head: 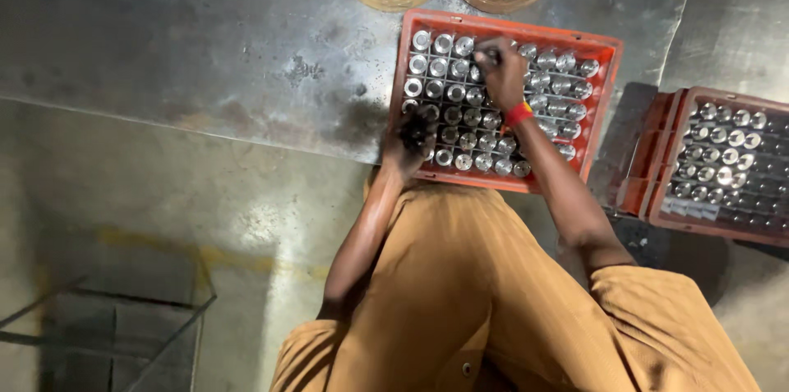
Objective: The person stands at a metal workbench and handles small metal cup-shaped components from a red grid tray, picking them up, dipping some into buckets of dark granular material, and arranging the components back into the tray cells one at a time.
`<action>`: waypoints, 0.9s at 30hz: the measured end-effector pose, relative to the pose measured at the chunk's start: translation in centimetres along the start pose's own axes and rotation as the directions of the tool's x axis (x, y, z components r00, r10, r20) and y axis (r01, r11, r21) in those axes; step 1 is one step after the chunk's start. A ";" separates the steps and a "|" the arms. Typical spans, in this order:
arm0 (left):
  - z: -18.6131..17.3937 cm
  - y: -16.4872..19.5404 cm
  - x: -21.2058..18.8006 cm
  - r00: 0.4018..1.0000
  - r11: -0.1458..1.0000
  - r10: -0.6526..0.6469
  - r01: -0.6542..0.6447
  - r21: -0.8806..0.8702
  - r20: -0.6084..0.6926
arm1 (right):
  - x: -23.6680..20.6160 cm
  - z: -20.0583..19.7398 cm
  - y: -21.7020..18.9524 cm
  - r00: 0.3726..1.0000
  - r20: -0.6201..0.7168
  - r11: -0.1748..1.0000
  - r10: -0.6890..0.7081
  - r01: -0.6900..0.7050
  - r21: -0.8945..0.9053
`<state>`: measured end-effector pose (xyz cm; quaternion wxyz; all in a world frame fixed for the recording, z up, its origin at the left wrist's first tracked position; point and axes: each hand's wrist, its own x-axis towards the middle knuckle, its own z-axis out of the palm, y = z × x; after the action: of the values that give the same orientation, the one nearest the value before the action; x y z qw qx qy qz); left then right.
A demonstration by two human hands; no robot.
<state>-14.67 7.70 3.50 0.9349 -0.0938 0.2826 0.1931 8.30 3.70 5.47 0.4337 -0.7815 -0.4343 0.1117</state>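
My right hand (501, 71) pinched a metal cylinder (472, 51) in the orange crate (604, 104); left hand (408, 141), grip unclear, risked toppling neighbours at the table (205, 47) edge.

An orange plastic crate (604, 55) lies flat on the metal table, at one o'clock in the view. Shiny metal cylinders (460, 117) stand upright in tight rows inside, filling it.

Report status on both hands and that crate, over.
Left hand at near-left edge of the orange crate, grip unclear. Right hand down among the shiny metal cylinders. Nothing blocking; second crate off right.
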 end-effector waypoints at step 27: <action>-4.8 -4.7 0.4 0.984 0.984 0.177 -0.178 0.024 0.020 | -17.3 -2.9 2.8 0.902 0.430 0.998 -0.037 0.051 -0.021</action>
<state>-14.75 2.22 -0.36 0.9176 -0.0545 0.2838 0.2728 1.19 -12.12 1.53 0.3174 -0.7345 -0.5385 0.2643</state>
